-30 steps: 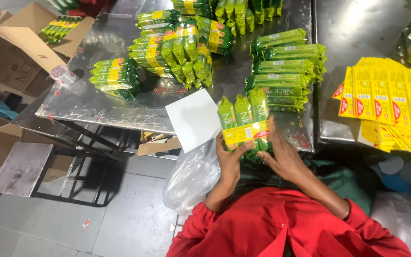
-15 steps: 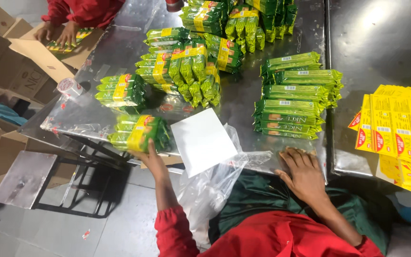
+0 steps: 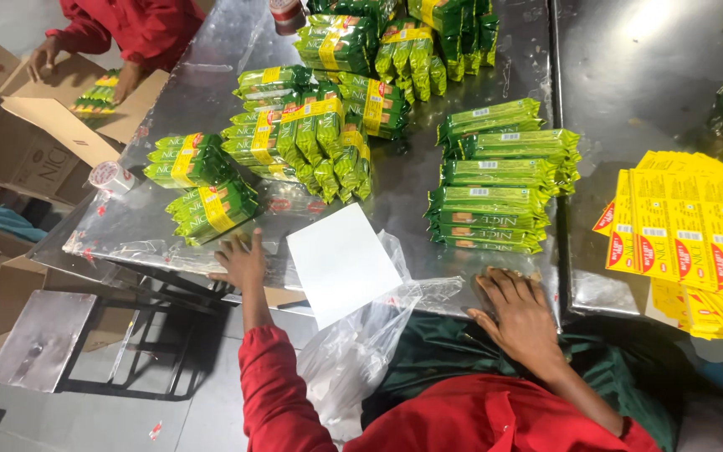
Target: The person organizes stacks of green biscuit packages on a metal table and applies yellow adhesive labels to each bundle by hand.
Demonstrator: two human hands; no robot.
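Note:
My left hand [image 3: 242, 261] rests open on the steel table [image 3: 428, 180], fingertips just touching a banded bundle of green packets [image 3: 213, 209] at the table's left front. My right hand [image 3: 519, 312] lies flat and open at the near table edge, just below a stack of loose green packets [image 3: 495, 186]. A white card [image 3: 342, 262] lies between my hands, over clear plastic bags [image 3: 361, 351] that hang off the edge.
More banded bundles [image 3: 320, 134] sit in the middle and far end of the table. Yellow paper bands [image 3: 692, 238] lie fanned at the right. Another person in red [image 3: 127, 33] reaches into a cardboard box [image 3: 52, 125] at top left. A tape roll [image 3: 110, 177] sits near the left edge.
My hands held a banded bundle near the table edge; my left hand carried it left, set it down and let go. My right hand dropped flat to the table edge.

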